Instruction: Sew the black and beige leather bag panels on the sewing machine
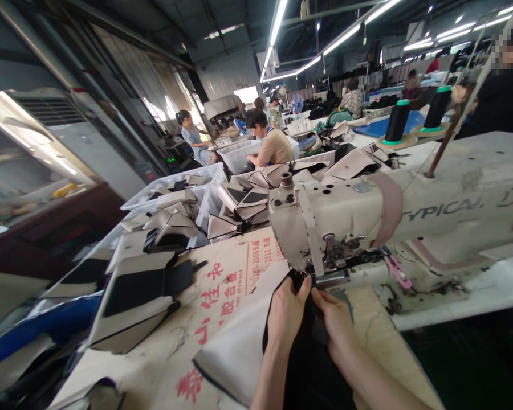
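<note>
Sewing hall: black-edged panel pinched close to the needle

Rows of sewing stations run back through the workshop beyond a cream-painted industrial sewing machine head (299,228), the landmark here. Just below its steel presser foot (308,266), the left hand (287,315) and right hand (331,323) hold a cream panel with black fabric and a black edge (312,353). The fingers (302,283) of both hands are closed on the black fabric, pinching it close together. The panel trails from the machine toward the person across a counter with a red-printed cover (235,273). Left of the machine lie loose black-and-cream panels (137,290), with white plastic crates (175,193) beyond. Fingertips this near the needle risk a puncture if the machine runs. The panel's trailing weight could drag the edge out of line, and the loose panels could slide off the counter if knocked
</note>
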The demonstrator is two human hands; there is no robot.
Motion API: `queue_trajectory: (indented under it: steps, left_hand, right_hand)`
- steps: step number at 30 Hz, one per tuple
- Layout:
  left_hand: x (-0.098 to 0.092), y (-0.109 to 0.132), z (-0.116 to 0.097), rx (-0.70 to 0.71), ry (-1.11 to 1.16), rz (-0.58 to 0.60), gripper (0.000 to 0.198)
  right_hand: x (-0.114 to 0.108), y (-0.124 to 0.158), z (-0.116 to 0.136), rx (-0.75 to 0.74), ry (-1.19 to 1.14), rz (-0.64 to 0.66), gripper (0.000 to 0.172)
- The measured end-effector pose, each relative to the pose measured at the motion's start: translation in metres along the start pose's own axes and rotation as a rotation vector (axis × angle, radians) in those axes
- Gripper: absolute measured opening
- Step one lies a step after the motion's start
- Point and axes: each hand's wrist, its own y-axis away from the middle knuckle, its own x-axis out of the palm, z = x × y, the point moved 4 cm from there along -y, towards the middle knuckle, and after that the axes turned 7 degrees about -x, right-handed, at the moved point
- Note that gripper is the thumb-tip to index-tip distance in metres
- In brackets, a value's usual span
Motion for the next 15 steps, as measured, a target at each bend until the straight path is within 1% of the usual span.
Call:
queue_trajectory:
  steps: [3,8,15]
  left_hand:
    - [0.0024,-0.0006,0.0039,-0.027,0.04,-0.004,0.04]
    - [0.0055,-0.0037,0.0064,-0.035,0.046,-0.049,0.041]
    - [0.0048,-0.0032,0.0057,-0.08,0.081,-0.043,0.039]
  right_hand:
    - [-0.0021,-0.0009,-0.0015,0.007,0.016,-0.013,0.039]
    - [-0.001,-0.0017,-0.0005,0.007,0.021,-0.05,0.042]
    - [0.0027,0.0013,0.0051,-0.007,0.064,-0.074,0.044]
